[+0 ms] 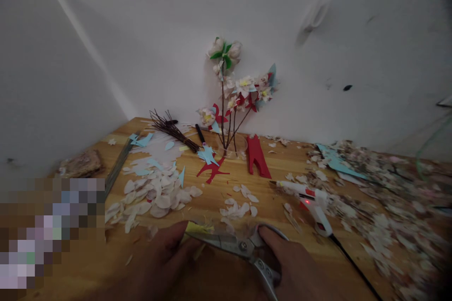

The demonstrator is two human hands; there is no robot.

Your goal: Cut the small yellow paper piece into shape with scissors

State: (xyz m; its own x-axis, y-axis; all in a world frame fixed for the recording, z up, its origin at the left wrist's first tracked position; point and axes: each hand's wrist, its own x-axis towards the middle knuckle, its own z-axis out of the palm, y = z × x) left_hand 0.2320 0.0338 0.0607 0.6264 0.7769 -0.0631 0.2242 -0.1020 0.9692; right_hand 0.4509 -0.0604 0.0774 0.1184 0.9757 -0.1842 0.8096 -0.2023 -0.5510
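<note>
My left hand [169, 251] pinches a small strip of yellow paper [195, 228] low in the middle of the head view. Thin fringe-like ends stick out from the strip on its right side. My right hand [287, 256] is wrapped round the handles of a pair of metal scissors [243, 246]. Their blades point left and lie against the yellow paper, near my left fingertips. Just beyond my hands, white petals [237, 209] are scattered on the wooden table [212, 193].
A hot glue gun [314, 197] with a glowing red light lies at right, its cord trailing forward. Behind stand handmade flowers [243, 85] on twigs, near red paper [256, 156]. A twig bundle [174, 131] and petal pile [158, 193] lie left; dried petals [381, 225] cover the right.
</note>
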